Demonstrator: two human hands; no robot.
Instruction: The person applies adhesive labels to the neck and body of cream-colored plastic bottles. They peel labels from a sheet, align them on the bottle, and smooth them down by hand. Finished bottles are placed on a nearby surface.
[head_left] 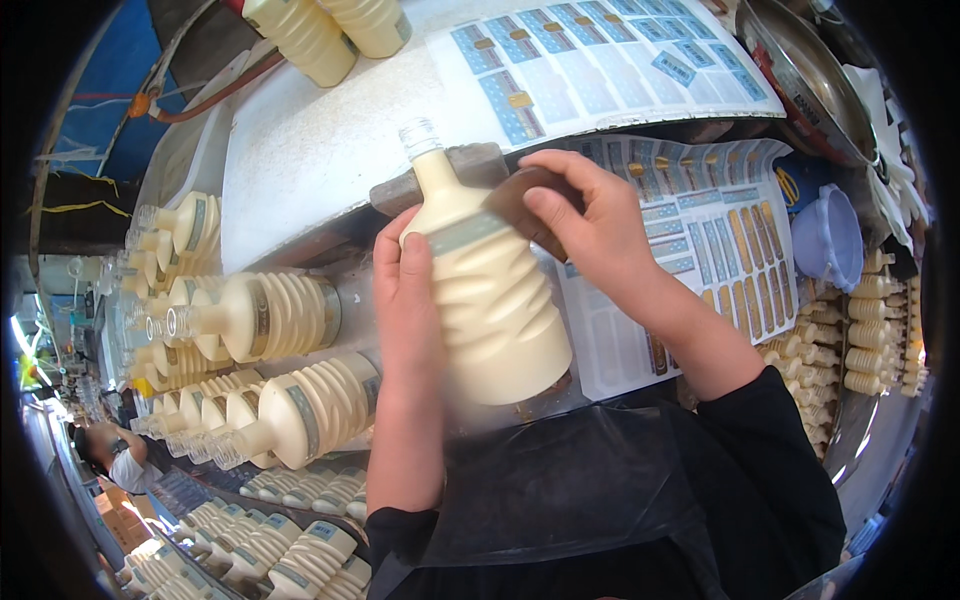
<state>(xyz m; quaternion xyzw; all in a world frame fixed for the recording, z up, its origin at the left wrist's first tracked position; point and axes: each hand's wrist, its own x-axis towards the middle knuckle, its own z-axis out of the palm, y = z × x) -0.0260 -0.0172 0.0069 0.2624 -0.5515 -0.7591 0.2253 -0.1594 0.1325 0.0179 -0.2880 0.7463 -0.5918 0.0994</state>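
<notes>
A large cream bottle (500, 320) with a wavy ridged body and a clear threaded neck stands tilted in front of me, its neck pointing away. Around its shoulder runs a grey-green label band (468, 233). My left hand (408, 285) grips the bottle's left side, with the thumb by the end of the band. In my right hand (600, 215) is a thin, flat brown piece (538, 205), pinched between thumb and fingers. Its edge meets the bottle at the shoulder, beside the band. A grey block (480, 160) sits behind the neck.
Label sheets lie on the white table (290, 160): one at the back (570, 90), another (690, 240) under my right forearm. Cream bottles (280, 315) crowd the left side. A purple bucket (828, 240) and metal pan (815, 70) stand right. A person (128, 465) is far left.
</notes>
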